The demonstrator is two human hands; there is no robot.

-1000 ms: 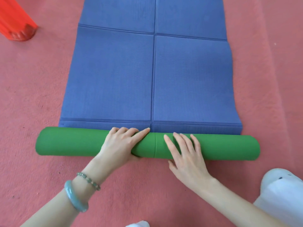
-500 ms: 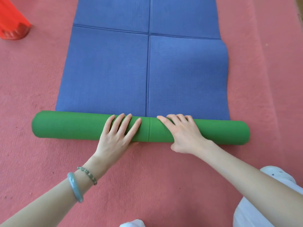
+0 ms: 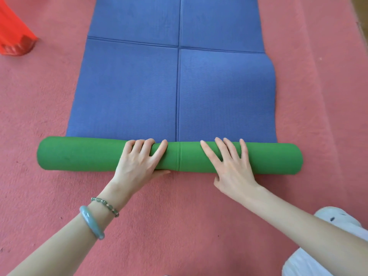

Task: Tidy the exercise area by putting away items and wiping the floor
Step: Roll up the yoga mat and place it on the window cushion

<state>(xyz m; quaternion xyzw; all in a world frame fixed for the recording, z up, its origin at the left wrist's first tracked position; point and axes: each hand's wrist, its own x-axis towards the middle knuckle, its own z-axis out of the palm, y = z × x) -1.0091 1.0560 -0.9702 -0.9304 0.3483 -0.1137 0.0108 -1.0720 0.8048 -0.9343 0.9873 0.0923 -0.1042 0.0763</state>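
The rolled mat [image 3: 229,96] is gripped by the left hand [image 3: 137,164], fingers curled, and pressed by the right hand [image 3: 232,168], fingers spread.

No text, label, brand, number or sign could be read anywhere - not on the mat [image 3: 129,92], blue where flat and green where rolled, nor on the red object [image 3: 14,36] at the left edge.
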